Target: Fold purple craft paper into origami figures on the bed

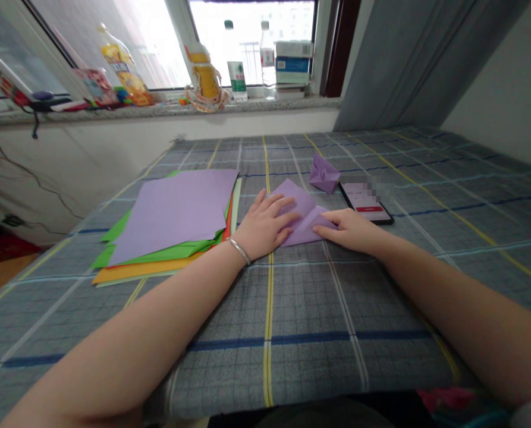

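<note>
A partly folded purple paper sheet (301, 209) lies on the plaid cloth (292, 309). My left hand (265, 224) rests flat on its left part, fingers stretched out and spread, a silver bangle on the wrist. My right hand (349, 229) presses the sheet's right edge with fingers held together and pointing left. A finished purple folded paper figure (323, 173) stands just beyond the sheet. A stack of coloured paper (176, 220), purple on top with green, orange and red below, lies to the left of my left hand.
A phone (365, 202) with a lit screen lies right of the folded figure. The windowsill (158, 110) at the back holds bottles, a yellow container and stacked boxes. A grey curtain (408, 59) hangs at the right. The floor drops off on the left.
</note>
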Demonstrator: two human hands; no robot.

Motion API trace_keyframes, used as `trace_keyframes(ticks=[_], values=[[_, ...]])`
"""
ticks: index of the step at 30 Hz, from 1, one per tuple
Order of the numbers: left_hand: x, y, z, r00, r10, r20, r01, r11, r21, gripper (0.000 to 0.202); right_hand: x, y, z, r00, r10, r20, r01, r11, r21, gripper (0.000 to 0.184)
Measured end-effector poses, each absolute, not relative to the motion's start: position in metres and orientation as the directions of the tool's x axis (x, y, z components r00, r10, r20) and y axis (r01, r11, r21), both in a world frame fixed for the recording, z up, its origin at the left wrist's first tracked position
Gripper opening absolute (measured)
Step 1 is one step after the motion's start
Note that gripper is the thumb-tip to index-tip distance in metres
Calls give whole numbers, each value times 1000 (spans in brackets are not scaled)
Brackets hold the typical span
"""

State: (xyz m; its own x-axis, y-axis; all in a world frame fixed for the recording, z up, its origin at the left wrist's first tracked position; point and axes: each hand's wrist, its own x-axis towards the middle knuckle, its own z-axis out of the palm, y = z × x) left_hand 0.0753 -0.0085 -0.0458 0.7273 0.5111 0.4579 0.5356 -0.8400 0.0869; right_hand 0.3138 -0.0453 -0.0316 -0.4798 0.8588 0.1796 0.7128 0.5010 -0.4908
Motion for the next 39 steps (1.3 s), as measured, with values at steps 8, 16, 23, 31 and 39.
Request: trace_keyframes(ticks=[8, 16, 23, 31, 39], values=[[72, -7, -48, 798, 584, 147, 580, -812, 75, 50, 307, -37, -41, -287, 946, 152, 856, 325, -403, 38], [72, -5, -42, 789, 591, 168, 564, -805, 182, 74, 306, -39, -40, -260, 959, 110, 920, 281, -274, 34], [77, -9, -48, 727, 664, 174, 643, -748, 166, 54, 302, -40, -40, -206, 969, 134, 956, 229, -185, 35], [80, -12, -50, 739, 660, 135, 660, -749, 49, 59, 300, -39, -39, -137, 982, 132, 968, 161, -193, 31], [82, -15, -52, 729, 669, 145, 676, -737, -2, 51, 297, -35, -42, -103, 986, 134, 980, 124, -157, 30]])
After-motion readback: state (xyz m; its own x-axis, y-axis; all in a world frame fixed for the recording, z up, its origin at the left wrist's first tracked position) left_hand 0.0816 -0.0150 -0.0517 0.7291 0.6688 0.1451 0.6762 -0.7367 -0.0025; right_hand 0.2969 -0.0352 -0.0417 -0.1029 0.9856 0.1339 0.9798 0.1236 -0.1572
